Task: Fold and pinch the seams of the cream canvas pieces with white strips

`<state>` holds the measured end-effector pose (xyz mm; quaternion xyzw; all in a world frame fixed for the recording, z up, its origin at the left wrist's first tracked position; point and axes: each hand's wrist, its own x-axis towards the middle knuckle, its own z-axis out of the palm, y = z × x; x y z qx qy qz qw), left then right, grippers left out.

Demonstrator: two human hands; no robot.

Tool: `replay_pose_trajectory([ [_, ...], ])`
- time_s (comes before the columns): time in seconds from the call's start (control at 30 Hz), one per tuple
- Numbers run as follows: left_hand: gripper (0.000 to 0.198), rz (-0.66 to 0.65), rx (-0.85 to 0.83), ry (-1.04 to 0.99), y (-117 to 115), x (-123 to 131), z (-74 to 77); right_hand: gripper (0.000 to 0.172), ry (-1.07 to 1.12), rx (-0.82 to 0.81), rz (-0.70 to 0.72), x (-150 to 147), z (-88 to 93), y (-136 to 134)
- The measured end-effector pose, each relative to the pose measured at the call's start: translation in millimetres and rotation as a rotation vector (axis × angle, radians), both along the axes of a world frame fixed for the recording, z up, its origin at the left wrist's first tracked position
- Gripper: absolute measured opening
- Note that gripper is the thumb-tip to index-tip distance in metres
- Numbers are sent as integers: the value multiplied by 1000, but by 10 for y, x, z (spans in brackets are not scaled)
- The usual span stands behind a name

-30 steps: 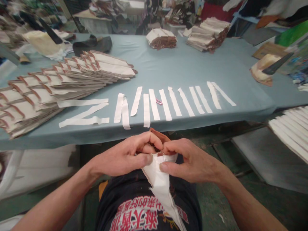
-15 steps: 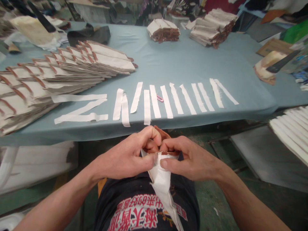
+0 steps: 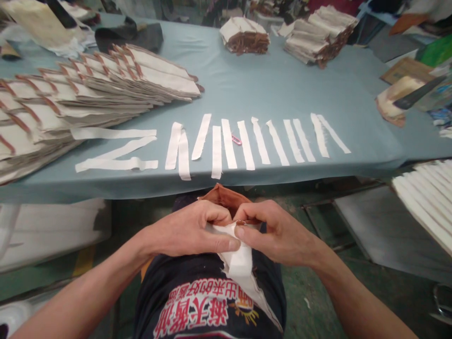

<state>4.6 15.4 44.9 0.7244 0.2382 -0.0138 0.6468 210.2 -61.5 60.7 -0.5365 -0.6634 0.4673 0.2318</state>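
Observation:
Both my hands meet over my lap, just below the table's front edge. My left hand and my right hand are closed on a white cloth piece with a brown leather-like part at its top. The thumbs pinch the white cloth's upper edge; its tail hangs down over my dark printed shirt. A row of several white fabric strips lies on the table right in front of my hands, with a small pink clip among them.
The table has a light blue cover. A long fanned stack of white pieces with brown trim fills its left side. Two smaller stacks sit at the back. White stacked sheets lie low at the right.
My hands dropped slightly and the fingers shifted on the cloth; more of the brown part now shows above them. The view tilted a little downward.

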Motion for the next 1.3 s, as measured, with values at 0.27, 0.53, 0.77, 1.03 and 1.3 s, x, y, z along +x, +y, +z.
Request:
replay_pose_trajectory([
  [0.27,43,11,-49,-4,-66,18,-19,21,-75,-90,49,43,27,-27],
  [0.53,19,31,-148,-65,-138,89,16,19,-37,298,-121,-127,-164,-129],
  [0.77,12,124,-265,-100,-269,170,-104,21,7,384,-283,-235,-358,-236],
  [1.03,15,147,-352,-122,-210,174,-213,39,168,139,-342,-205,-456,-184],
  [1.3,29,70,-212,-125,-114,35,-129,70,140,71,-82,51,-253,-145],
])
